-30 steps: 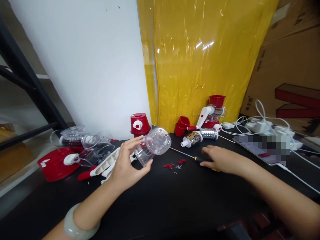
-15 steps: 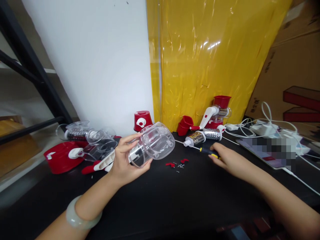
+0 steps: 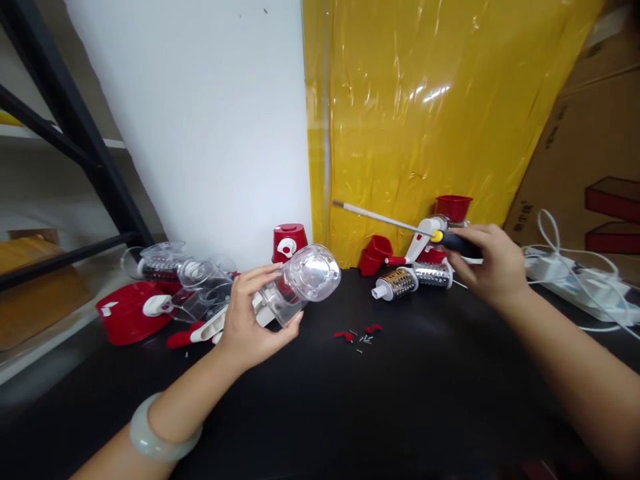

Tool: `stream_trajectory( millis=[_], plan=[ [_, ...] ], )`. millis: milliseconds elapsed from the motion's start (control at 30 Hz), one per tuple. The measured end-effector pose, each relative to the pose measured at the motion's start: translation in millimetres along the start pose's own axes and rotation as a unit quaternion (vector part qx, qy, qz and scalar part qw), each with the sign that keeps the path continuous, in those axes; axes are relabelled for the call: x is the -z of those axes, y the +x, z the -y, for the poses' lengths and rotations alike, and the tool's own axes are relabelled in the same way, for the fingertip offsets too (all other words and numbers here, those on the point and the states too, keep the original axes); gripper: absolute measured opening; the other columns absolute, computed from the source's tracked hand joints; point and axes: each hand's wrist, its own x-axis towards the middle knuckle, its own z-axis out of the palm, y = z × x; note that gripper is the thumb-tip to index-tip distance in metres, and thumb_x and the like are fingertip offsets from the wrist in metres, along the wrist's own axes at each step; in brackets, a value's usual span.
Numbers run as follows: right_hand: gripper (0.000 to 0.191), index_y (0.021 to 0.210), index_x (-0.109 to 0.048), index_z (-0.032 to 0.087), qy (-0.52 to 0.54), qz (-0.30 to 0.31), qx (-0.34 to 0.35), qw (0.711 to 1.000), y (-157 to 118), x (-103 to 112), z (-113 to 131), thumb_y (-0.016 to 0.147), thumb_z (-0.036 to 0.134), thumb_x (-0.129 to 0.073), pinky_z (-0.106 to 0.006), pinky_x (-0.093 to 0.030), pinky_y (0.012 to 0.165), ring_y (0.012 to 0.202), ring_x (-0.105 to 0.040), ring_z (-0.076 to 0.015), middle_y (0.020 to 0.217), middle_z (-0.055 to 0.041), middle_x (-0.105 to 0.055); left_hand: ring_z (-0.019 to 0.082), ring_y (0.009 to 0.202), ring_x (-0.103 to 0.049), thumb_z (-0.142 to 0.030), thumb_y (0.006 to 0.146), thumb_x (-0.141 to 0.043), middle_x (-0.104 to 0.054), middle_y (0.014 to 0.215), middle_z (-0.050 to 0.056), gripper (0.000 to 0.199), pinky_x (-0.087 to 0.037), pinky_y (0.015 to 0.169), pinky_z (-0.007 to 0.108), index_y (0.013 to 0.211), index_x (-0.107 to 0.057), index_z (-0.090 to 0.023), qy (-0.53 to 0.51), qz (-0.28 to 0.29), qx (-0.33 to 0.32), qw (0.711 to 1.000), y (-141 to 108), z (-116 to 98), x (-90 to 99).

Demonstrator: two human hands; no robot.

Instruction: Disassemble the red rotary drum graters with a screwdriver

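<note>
Wrapped around a clear plastic grater body (image 3: 313, 273), my left hand (image 3: 250, 323) holds it tilted above the black table, its broad end facing up and right. My right hand (image 3: 493, 263) grips the dark handle of a screwdriver (image 3: 385, 219). The long shaft points left in the air, with its tip apart from the clear body. Below, between the hands, several small screws (image 3: 367, 339) lie beside two small red plastic pieces (image 3: 344, 336) (image 3: 373, 329). Metal grater drums (image 3: 403, 283) lie under the screwdriver, towards the back.
On the left lie a red base (image 3: 130, 313), clear plastic parts (image 3: 200, 293) and a white crank with a red grip (image 3: 187, 337). Red hoppers (image 3: 375, 255) and an assembled grater (image 3: 453, 209) stand at the back. A power strip with white cables (image 3: 595, 290) lies on the right.
My right hand has lifted the screwdriver up and to the right, away from the clear body. My left hand has turned that body so its broad end faces further up.
</note>
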Motion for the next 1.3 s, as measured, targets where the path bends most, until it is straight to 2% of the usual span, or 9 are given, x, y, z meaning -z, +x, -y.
stream_trajectory(
  millis=[100,200,367,500,667,867,933,1167,1300],
  plan=[
    [0.032,0.119,-0.065,0.023,0.015,0.000,0.062,0.998,-4.0,-16.2,-11.4,0.091,0.034,-0.055,-0.047,-0.052,0.090,0.100,-0.066,-0.0311,0.108,-0.0148,-0.068,0.033,0.118,-0.060,-0.022,0.067,-0.080,-0.057,0.127,0.012,0.084,-0.047,0.104,0.060,0.139,-0.039,-0.027,-0.010,-0.011,0.032,0.999,-1.1,-0.9,3.9],
    [0.032,0.122,-0.063,0.024,0.026,0.012,0.084,0.996,-16.4,-33.6,-24.2,0.092,0.029,-0.054,-0.046,-0.053,0.089,0.098,-0.064,-0.0289,0.105,-0.0130,-0.066,0.032,0.117,-0.060,-0.021,0.071,-0.076,-0.053,0.131,0.015,0.086,-0.056,0.097,0.056,0.145,-0.032,-0.025,-0.077,-0.006,0.098,0.992,-2.0,-1.5,6.6],
    [0.032,0.122,-0.064,0.024,0.016,0.045,0.098,0.994,-29.7,-46.0,-39.6,0.092,0.026,-0.054,-0.049,-0.051,0.090,0.102,-0.061,-0.0309,0.108,-0.0142,-0.065,0.025,0.106,-0.063,-0.025,0.078,-0.074,-0.048,0.142,0.017,0.065,-0.063,0.087,0.047,0.136,-0.043,-0.025,-0.147,0.034,0.192,0.970,-2.7,3.8,5.6],
    [0.030,0.119,-0.065,0.023,0.004,0.047,0.128,0.991,-30.0,-45.5,-42.5,0.092,0.023,-0.054,-0.048,-0.051,0.088,0.100,-0.059,-0.0310,0.111,-0.0150,-0.064,0.026,0.106,-0.067,-0.034,0.083,-0.072,-0.061,0.131,0.015,0.054,-0.062,0.091,0.046,0.132,-0.052,-0.022,-0.191,0.081,0.264,0.942,-0.6,9.5,3.9],
    [0.031,0.119,-0.063,0.023,0.010,0.020,0.189,0.982,-30.1,-50.9,-42.7,0.089,0.016,-0.059,-0.044,-0.050,0.079,0.093,-0.058,-0.0285,0.105,-0.0124,-0.063,0.030,0.119,-0.064,-0.041,0.085,-0.072,-0.064,0.133,0.012,0.054,-0.052,0.104,0.047,0.133,-0.055,-0.022,-0.270,0.181,0.355,0.876,4.8,7.8,5.7],
    [0.030,0.116,-0.060,0.026,0.025,0.009,0.181,0.983,-31.6,-56.2,-46.5,0.088,0.015,-0.060,-0.045,-0.049,0.080,0.096,-0.057,-0.0290,0.105,-0.0105,-0.061,0.036,0.137,-0.049,-0.048,0.095,-0.057,-0.049,0.152,0.011,0.048,-0.055,0.097,0.044,0.139,-0.053,-0.029,-0.437,0.210,0.458,0.745,5.0,12.2,6.4],
    [0.028,0.114,-0.059,0.027,0.031,0.012,0.171,0.985,-31.9,-56.5,-47.1,0.088,0.016,-0.060,-0.046,-0.049,0.081,0.095,-0.057,-0.0291,0.104,-0.0101,-0.061,0.036,0.139,-0.047,-0.049,0.097,-0.053,-0.049,0.152,0.013,0.049,-0.054,0.098,0.045,0.141,-0.051,-0.028,-0.458,0.229,0.476,0.715,4.4,16.0,5.8],
    [0.026,0.112,-0.058,0.026,0.029,0.032,0.177,0.983,-32.9,-58.1,-41.7,0.089,0.015,-0.058,-0.046,-0.050,0.080,0.094,-0.056,-0.0288,0.104,-0.0100,-0.060,0.033,0.129,-0.056,-0.053,0.097,-0.051,-0.056,0.145,0.014,0.050,-0.056,0.088,0.039,0.139,-0.051,-0.026,-0.423,0.278,0.527,0.683,7.6,17.8,3.2],
    [0.026,0.112,-0.056,0.023,0.025,0.058,0.199,0.978,-35.5,-60.8,-37.4,0.088,0.013,-0.057,-0.045,-0.050,0.079,0.095,-0.055,-0.0286,0.105,-0.0112,-0.059,0.031,0.126,-0.058,-0.059,0.094,-0.052,-0.058,0.141,0.013,0.050,-0.057,0.087,0.038,0.133,-0.056,-0.027,-0.375,0.298,0.550,0.684,10.8,15.9,2.9]
  ],
)
